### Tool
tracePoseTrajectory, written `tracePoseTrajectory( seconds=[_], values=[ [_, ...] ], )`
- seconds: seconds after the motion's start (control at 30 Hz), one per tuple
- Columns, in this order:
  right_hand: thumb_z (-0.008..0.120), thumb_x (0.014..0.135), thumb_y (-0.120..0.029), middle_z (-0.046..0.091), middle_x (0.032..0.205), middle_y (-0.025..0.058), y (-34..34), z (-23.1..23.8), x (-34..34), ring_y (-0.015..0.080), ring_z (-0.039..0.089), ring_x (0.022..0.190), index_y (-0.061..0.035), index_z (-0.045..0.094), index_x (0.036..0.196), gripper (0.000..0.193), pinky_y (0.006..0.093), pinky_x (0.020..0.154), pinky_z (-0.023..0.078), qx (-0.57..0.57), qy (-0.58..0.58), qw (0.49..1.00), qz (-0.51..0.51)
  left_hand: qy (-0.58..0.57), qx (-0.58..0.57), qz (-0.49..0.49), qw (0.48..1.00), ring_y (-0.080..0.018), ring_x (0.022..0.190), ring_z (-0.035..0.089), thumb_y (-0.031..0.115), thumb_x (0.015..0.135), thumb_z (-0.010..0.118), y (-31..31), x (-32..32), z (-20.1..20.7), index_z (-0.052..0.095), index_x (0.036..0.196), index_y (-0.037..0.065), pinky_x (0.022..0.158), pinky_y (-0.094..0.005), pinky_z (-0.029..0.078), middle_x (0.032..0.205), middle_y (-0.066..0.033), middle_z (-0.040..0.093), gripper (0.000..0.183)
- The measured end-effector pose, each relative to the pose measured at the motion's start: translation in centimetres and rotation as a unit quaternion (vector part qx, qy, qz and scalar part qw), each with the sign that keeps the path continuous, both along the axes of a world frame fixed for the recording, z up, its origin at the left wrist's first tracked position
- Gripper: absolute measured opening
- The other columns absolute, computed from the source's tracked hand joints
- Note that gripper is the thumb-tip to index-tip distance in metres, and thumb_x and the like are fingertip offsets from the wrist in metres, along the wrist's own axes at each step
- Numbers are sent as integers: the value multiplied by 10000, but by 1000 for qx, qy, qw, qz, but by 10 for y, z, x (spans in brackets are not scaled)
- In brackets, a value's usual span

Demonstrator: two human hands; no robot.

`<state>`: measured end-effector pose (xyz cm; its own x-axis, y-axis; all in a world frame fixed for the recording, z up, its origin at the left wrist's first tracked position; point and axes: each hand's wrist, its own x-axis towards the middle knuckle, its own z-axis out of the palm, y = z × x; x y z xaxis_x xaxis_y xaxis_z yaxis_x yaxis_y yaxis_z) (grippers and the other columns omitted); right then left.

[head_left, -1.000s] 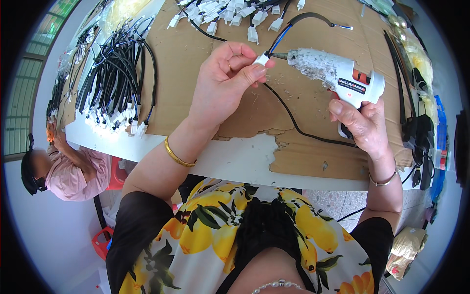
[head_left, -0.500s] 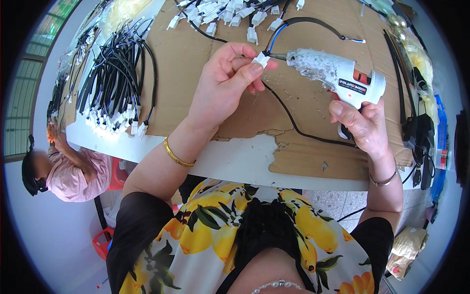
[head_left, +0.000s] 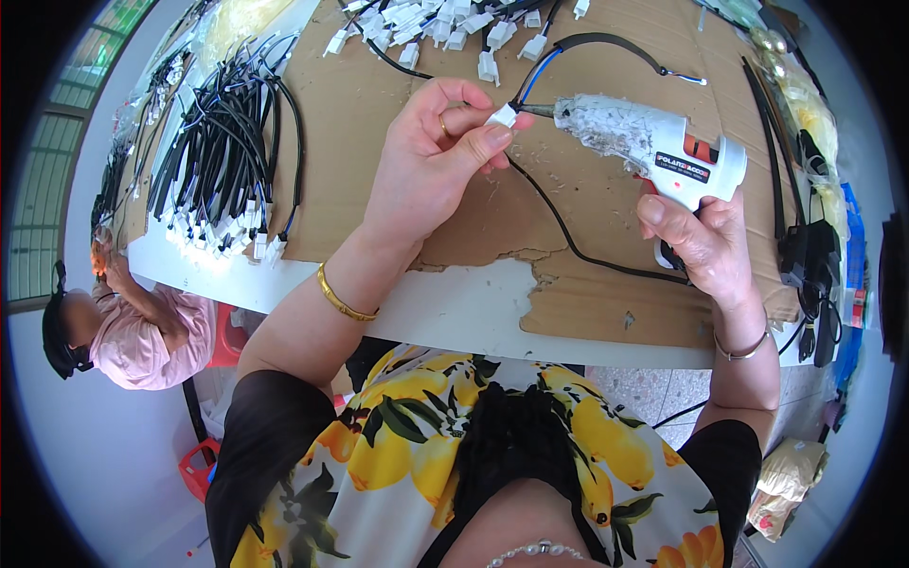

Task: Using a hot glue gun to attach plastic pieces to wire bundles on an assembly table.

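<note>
Swung a little lower and further to the right than a second ago, the free end of a thin black cable (head_left: 606, 38) now arches out above the glue gun (head_left: 620, 133); both our hands have stayed nearly where they were. Our left hand (head_left: 426, 161) pinches a small white plastic connector (head_left: 504, 115) between thumb and fingers, near the upper middle of the view, and the cable's black and blue wires rise from its upper end. Our right hand (head_left: 705, 241) is closed around the handle of the white, glue-crusted gun, thumb on the near side. Its metal nozzle (head_left: 540, 110) points left, right at the connector's wire end; we cannot tell whether they touch. Beneath our hands, torn brown cardboard (head_left: 625, 218) covers much of a white bench (head_left: 417, 308), and a black cord (head_left: 565, 227) curves across it. A bundle of black cables (head_left: 227, 133) with white ends lies to the left, and more white connectors (head_left: 445, 24) are heaped beyond our left hand. At the far left, another person in pink (head_left: 156, 336) sits by the bench.
</note>
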<state>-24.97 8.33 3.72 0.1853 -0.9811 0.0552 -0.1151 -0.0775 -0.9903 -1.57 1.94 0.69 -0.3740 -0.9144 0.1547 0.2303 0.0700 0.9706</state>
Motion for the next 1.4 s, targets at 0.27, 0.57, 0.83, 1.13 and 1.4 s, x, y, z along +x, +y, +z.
tracePoseTrajectory(
  seconds=[0.27, 0.57, 0.83, 1.13, 1.4],
  values=[
    [649, 722, -103, 548, 700, 32, 1, 0, 1, 97, 506, 573, -6, 532, 975, 295, 229, 525, 416, -12, 7, 1000, -9, 14, -36, 57, 998, -85, 706, 553, -30, 790, 586, 1, -2, -1, 444, 940, 11, 629, -200, 449, 844, -94, 636, 210],
    [645, 722, -94, 548, 697, 28, 2, 1, 2, 94, 506, 571, -6, 538, 964, 278, 223, 525, 414, -26, 28, 999, -5, -53, -102, 115, 987, -89, 727, 562, -72, 753, 612, 1, -2, -3, 467, 942, 10, 629, -193, 460, 876, -102, 637, 252],
    [663, 735, -112, 557, 711, 20, 2, 1, 4, 86, 512, 596, -5, 546, 937, 257, 214, 541, 417, -49, 39, 998, -7, -74, -153, 146, 974, -81, 716, 565, -110, 727, 615, 2, -3, -3, 461, 921, 10, 591, -182, 451, 911, -127, 638, 276],
    [673, 737, -111, 565, 737, 13, 3, 0, 3, 79, 519, 620, -8, 543, 938, 261, 210, 562, 430, -55, 76, 996, 1, -134, -191, 176, 956, -79, 705, 568, -108, 714, 626, 3, -2, -2, 457, 909, 19, 597, -177, 450, 910, -133, 638, 288],
    [637, 772, -43, 540, 700, -21, 3, -2, 5, 33, 452, 601, 4, 558, 1029, 273, 178, 537, 377, -77, 52, 996, 16, -136, -223, 176, 949, -81, 706, 571, -103, 698, 641, 1, -1, -2, 452, 895, 25, 610, -182, 451, 891, -126, 641, 301]
  ],
)
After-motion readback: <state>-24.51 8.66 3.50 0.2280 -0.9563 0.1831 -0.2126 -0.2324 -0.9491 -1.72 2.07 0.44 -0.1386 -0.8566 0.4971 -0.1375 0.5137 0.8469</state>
